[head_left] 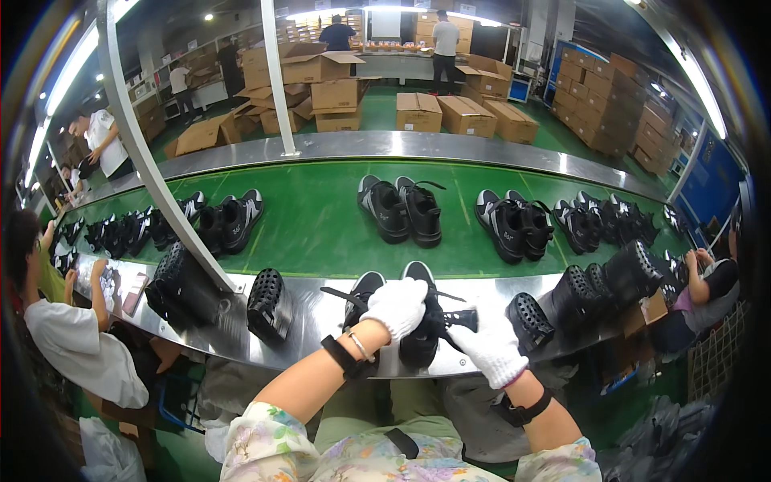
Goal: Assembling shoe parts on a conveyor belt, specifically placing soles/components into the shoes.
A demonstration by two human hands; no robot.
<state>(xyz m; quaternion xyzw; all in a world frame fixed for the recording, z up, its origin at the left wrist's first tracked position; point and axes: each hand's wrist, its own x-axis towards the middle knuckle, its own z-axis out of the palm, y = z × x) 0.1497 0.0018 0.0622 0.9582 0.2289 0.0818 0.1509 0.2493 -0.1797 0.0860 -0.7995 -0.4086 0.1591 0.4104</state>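
Hands: we're working in white gloves at the steel ledge point(305, 317) of the conveyor, both on one pair of black sneakers point(405, 309).
Left hand point(396, 308): we're curling our fingers point(409, 291) over the top of the nearer shoe, clamping it down, probably so it isn't sliding around.
Right hand point(491, 347): we're pinching a black lace or strap end point(462, 320) that's sticking out just left of our fingertips point(470, 331), closed tight on it.
Sneakers: sitting directly under our left fingers, toes pointing away toward the green belt point(321, 233).
Beyond the fingers: more black pairs point(401, 210) are riding the belt.
Beside the fingers: black perforated shoe forms point(267, 304) are lying on the ledge on both sides.
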